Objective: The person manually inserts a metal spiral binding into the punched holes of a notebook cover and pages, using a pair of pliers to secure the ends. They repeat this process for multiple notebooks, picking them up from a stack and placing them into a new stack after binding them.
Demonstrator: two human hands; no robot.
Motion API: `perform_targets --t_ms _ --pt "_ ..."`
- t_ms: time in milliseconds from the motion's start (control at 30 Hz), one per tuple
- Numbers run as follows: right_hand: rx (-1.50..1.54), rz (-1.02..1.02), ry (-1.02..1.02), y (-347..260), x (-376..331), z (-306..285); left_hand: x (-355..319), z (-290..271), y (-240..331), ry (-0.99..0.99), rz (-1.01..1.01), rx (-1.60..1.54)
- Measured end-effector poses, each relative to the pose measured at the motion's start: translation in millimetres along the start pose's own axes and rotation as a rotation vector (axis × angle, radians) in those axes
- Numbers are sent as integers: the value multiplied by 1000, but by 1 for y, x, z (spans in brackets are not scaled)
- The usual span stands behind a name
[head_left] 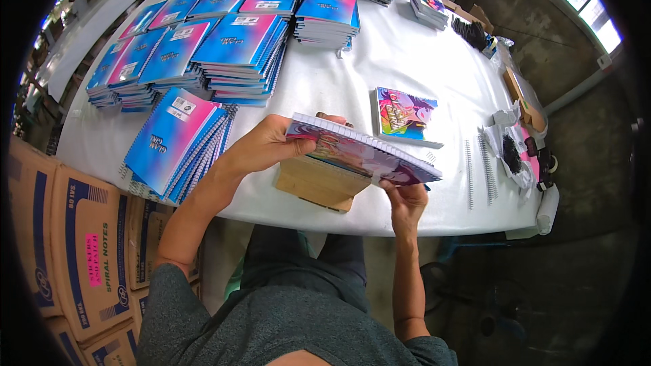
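Table (407, 61), white: blue-pink notebook stacks (203, 54) fill its far left corner. Wooden block (315, 183) at the near edge, under my work. Spiral notebook (359, 156), above the block: my left hand (261, 149) closed around its spine end, my right hand (405, 196) pinching the near corner. I'd best keep it level. Loose wire coils (478, 166) near the right edge.

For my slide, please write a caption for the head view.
Both hands, left hand and right hand, hold a spiral notebook over a wooden block.
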State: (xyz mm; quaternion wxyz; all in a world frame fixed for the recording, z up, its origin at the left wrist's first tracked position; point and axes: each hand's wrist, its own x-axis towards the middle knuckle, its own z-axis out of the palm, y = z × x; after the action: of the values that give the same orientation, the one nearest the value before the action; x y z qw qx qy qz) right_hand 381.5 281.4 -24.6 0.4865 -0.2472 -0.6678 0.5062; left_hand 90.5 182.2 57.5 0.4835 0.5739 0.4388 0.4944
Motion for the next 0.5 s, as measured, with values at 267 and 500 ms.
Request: perform_targets --t_ms 267,500 --pt "-233 126 -157 14 -29 14 -15 23 -81 443 170 -155" --pt "-714 -105 -46 54 89 -128 -31 8 -72 611 150 68"
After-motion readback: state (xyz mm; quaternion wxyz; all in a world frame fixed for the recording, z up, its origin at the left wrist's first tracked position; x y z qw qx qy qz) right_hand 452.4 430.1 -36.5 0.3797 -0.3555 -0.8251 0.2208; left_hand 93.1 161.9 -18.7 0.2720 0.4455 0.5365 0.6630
